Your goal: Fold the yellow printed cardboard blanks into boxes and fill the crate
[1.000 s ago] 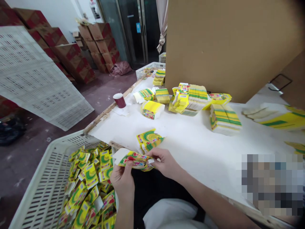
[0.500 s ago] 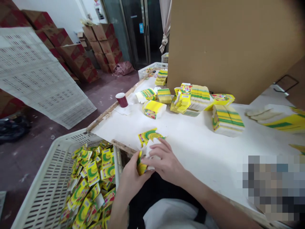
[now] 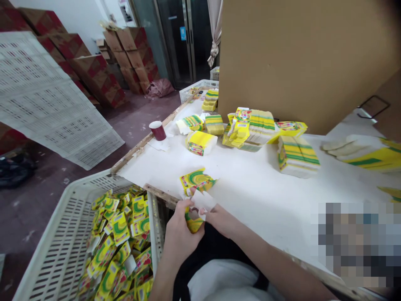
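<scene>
My left hand (image 3: pixel 183 228) is closed round a small yellow and green carton (image 3: pixel 194 223), which stands partly open with its white inside showing. My right hand (image 3: pixel 219 219) grips the white flap side of the same carton; some of its fingers are hidden behind the cardboard. Just beyond my hands, a few flat yellow cartons (image 3: pixel 197 179) lie on the white table (image 3: pixel 247 190). To the left of my left hand, a white plastic crate (image 3: pixel 67 234) holds many folded yellow cartons (image 3: pixel 120 228).
Bundles of flat cartons (image 3: pixel 299 156) and a stack (image 3: pixel 261 125) stand farther back. A dark red cup (image 3: pixel 157 130) sits near the left wooden edge. A large cardboard sheet (image 3: pixel 297 62) rises behind. Brown boxes (image 3: pixel 134 54) are piled by the wall.
My right hand has shifted from over the carton to its right side, fingers lower. The carton's white flaps now show more openly between my hands. The view has moved slightly.
</scene>
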### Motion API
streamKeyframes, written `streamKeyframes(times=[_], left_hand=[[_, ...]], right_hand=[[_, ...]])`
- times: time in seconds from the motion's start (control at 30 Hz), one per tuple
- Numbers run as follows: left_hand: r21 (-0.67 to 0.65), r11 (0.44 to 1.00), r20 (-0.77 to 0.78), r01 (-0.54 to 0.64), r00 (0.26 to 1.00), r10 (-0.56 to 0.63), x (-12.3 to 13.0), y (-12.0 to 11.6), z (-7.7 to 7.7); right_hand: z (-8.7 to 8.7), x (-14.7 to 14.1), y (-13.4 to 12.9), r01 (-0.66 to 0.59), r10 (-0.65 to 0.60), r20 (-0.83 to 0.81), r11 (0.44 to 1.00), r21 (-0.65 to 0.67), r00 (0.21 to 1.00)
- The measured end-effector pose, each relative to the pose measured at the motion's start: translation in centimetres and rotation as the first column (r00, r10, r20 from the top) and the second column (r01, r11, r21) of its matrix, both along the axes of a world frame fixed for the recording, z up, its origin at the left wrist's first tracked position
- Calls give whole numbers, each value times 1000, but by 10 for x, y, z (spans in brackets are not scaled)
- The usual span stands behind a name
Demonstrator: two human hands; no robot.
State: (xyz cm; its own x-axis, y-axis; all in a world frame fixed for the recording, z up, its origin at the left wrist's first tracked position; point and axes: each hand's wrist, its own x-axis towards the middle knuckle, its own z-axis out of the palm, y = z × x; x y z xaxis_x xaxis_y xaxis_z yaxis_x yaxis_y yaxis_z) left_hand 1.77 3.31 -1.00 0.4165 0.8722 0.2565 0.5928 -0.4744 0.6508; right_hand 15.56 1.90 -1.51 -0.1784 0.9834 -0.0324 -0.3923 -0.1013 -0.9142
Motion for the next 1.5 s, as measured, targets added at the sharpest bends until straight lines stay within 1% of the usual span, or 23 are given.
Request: streamKeyframes(times=[0.07,0.1,0.17,0.23,0.3,0.33,0.37,0.4,0.47,0.53,0.6,0.77,0.83,0.93,1.0,1.1,1.17,1.3,1.37,1.4,1.43,1.47,1.5], left_hand=[[-65,998,28,10,1000,-8,0,2,-3],[-56,998,58,14,998,-11,0,4,-4],[42,999,129,-7,992,2,1,5,-7],[158,985,168,-76,985,48,1,6,-10],[184,975,135,-126,986,102,-1,6,-10],[165,976,104,-144,986,128,-3,5,-10],[128,980,76,-154,986,146,-6,4,-9],[88,984,53,-158,987,154,-9,3,-8],[44,988,29,-150,988,149,-15,2,-5],[42,993,13,-114,993,114,-20,2,0],[54,997,-3,-61,998,62,-24,4,6],[72,996,-38,55,998,-52,-23,7,13],[84,995,-49,61,997,-57,-20,7,12],[112,994,-46,0,999,5,-18,6,8],[117,992,-29,-39,999,43,-18,5,7],[94,994,-20,-49,999,51,-19,4,5],[83,993,-24,-85,996,88,-20,3,3],[80,982,-48,-173,983,177,-33,6,0],[95,956,-54,-277,958,283,-51,11,1],[125,922,-57,-367,925,376,-62,15,2],[182,864,-54,-469,873,485,-73,18,3],[241,796,-50,-556,812,582,-83,21,3],[286,736,-42,-613,759,649,-92,23,4]], right_hand=[[0,1,-4,-34,-8,223,982,184,975],[1,2,-6,-65,-38,351,958,278,935],[4,3,-9,-119,-138,530,898,423,837],[7,5,-9,-109,-233,562,855,508,793],[7,8,-7,2,-338,518,839,545,786],[7,10,-5,42,-381,509,830,557,772],[6,12,-5,42,-399,525,823,566,752],[4,14,-4,6,-396,561,820,572,727],[4,17,-3,-124,-356,650,811,572,672],[7,21,-3,-205,-332,691,794,572,642],[14,28,-1,-239,-314,703,787,569,638],[35,47,4,-396,-166,770,780,485,616],[36,48,4,-395,-158,777,790,469,609],[30,40,3,-317,-203,766,823,471,610],[24,33,3,-292,-212,750,828,479,627],[19,24,3,-338,-144,733,818,466,665],[18,18,4,-342,-125,727,820,459,675],[16,11,10,-256,-212,715,836,486,666],[13,18,19,-192,-292,730,844,500,618],[11,24,24,-139,-346,752,856,497,560],[8,32,31,-84,-394,782,868,489,483],[4,41,38,-38,-426,817,879,476,388],[1,49,44,-31,-431,860,889,456,274]])
